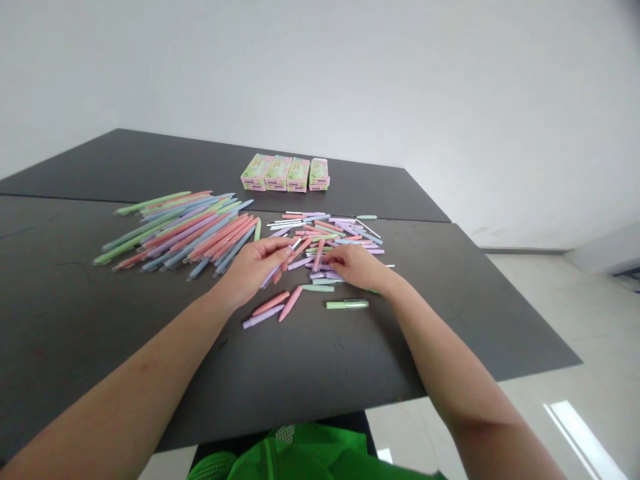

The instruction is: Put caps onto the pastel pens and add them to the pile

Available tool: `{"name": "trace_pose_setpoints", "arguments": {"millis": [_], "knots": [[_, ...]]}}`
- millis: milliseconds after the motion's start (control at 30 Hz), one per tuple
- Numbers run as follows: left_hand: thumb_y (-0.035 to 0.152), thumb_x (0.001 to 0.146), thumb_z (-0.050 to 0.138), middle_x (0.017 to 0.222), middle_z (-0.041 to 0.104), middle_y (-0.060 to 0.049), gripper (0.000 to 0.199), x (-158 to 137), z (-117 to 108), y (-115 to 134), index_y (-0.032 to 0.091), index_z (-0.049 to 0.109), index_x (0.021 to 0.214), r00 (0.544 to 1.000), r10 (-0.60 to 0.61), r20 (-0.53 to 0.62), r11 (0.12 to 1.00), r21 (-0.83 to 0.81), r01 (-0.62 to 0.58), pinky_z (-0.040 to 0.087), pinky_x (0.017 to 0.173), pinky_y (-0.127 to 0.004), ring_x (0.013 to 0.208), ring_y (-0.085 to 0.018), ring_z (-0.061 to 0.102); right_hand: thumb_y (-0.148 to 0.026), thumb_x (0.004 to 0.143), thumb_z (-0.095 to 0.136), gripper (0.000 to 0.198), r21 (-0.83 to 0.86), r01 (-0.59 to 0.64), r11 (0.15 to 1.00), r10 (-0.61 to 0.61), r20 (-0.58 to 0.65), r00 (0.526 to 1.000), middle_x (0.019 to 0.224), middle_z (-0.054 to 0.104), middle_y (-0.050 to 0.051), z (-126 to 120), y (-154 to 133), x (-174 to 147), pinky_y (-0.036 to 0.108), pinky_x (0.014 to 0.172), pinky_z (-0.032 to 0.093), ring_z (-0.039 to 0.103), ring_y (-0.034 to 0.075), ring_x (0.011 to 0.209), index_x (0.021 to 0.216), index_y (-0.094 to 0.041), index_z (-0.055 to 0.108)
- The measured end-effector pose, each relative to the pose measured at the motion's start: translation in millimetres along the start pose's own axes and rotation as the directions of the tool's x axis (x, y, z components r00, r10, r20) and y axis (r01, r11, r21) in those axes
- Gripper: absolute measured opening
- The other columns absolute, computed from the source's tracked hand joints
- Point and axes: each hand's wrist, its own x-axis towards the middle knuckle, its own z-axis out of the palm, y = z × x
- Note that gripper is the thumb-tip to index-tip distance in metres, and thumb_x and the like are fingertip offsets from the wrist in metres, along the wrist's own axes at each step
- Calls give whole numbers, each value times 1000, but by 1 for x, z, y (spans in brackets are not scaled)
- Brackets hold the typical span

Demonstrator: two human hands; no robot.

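Green, pink and blue pens lie heaped on the dark table; right of them, the person's left hand grasps a purple barrel. Boxes stand behind. Loose pen parts scatter midway, where the right hand reaches in, fingers bent, its grip impossible to tell.

Plain indoor workroom by its look, exact kind unclear, white wall across the top, long dark counter mid-frame, loose pen parts at centre, heaped pens left, printed cartons behind, glossy pale floor right.
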Motion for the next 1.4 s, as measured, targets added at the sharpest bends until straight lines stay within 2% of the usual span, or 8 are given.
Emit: {"name": "trace_pose_setpoints", "arguments": {"millis": [100, 200, 300, 533, 767, 967, 1233, 1400], "knots": [[38, 78, 68, 61, 57, 2, 37, -1, 0, 1, 17, 68, 109, 1000, -5, -1, 1000, -9, 5, 34, 41, -19, 44, -8, 49, -10, 79, 48, 34, 40, -113, 993, 116, -92, 989, 92, 74, 5, -13, 10, -2, 26, 72, 42, 63, 17, 79, 98, -18, 75], [37, 78, 68, 60, 56, 3, 36, -2, 1, 3, 16, 68, 107, 1000, -14, 5, 1000, -14, 14, 32, 40, -19, 44, -8, 48, -10, 77, 48, 34, 19, -316, 948, 310, -254, 916, 83, 74, 6, -31, 30, -6, 27, 70, 42, 62, 18, 74, 94, -17, 76], [36, 78, 68, 59, 56, 3, 36, -2, 2, 4, 15, 67, 107, 1000, -15, -13, 1000, -17, 15, 31, 40, -19, 43, -8, 48, -10, 74, 52, 30, -11, -409, 912, 391, -270, 880, 78, 73, 5, -41, 46, -9, 27, 67, 42, 62, 18, 72, 89, -17, 77], [37, 75, 70, 61, 59, 2, 34, 2, -1, 0, 16, 68, 102, 997, -13, -79, 999, -44, 10, 33, 42, -19, 45, -8, 49, -20, 79, 62, 21, -31, -231, 972, 229, -60, 971, 91, 75, 5, -20, 34, -4, 27, 75, 45, 65, 20, 84, 93, -18, 76], [37, 75, 68, 77, 71, -5, 34, 4, 0, 4, 15, 69, 101, 988, -23, -151, 1000, -21, 20, 38, 43, -18, 49, -9, 56, -23, 87, 54, 22, -119, -102, 988, 95, -66, 993, 100, 72, 10, 1, 34, 5, 29, 81, 43, 62, 23, 96, 96, -17, 73], [33, 75, 67, 87, 72, -8, 31, 5, 1, 5, 15, 69, 100, 983, -47, -178, 999, -11, 46, 44, 45, -18, 61, -14, 65, -33, 86, 58, 20, -127, -84, 988, 78, -50, 996, 90, 68, 9, -1, 26, 1, 27, 73, 40, 59, 20, 85, 88, -16, 68], [34, 73, 71, 95, 73, -8, 32, 7, 0, -2, 15, 71, 98, 983, -39, -181, 999, -9, 38, 56, 61, -24, 85, -22, 71, -30, 80, 64, 16, -102, -145, 984, 153, 71, 986, 93, 72, 9, -13, 22, -5, 26, 67, 40, 61, 21, 83, 88, -17, 69], [40, 71, 72, 97, 73, -9, 38, 10, -3, -14, 16, 71, 100, 982, -47, -182, 998, 33, 54, 59, 66, -30, 85, -23, 71, -11, 78, 53, 29, -124, -220, 967, 225, 24, 974, 98, 74, 8, -18, 37, -5, 27, 74, 45, 65, 22, 88, 98, -17, 74]]}}
